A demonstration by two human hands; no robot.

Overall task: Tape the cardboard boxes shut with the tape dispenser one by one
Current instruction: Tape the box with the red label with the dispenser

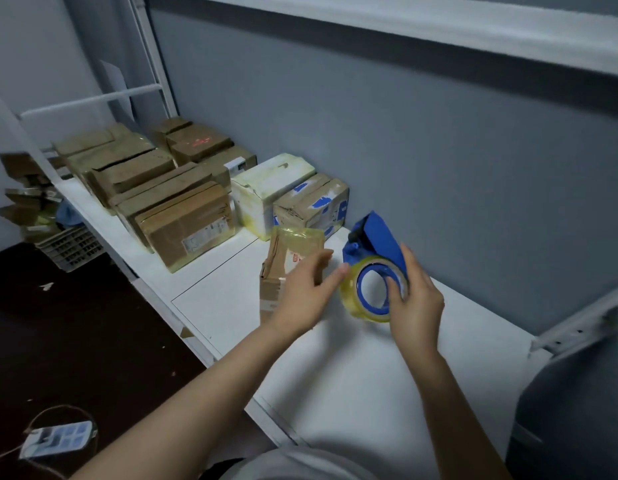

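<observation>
A: Where's the tape dispenser (373,244)?
B: Over the counter (352,375); right hand (416,299) curls round its roll (356,306), thumb in the core. Left hand (304,292), fingers outstretched, touches the rim
A: The box (287,251)?
B: Just left of the dispenser. I'd free the tape end first, then pull it taut over the seam

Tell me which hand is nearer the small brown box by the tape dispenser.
Left. The left hand is just in front of the small box, overlapping it in view; the right hand grips the tape dispenser, off to the box's right.
</observation>
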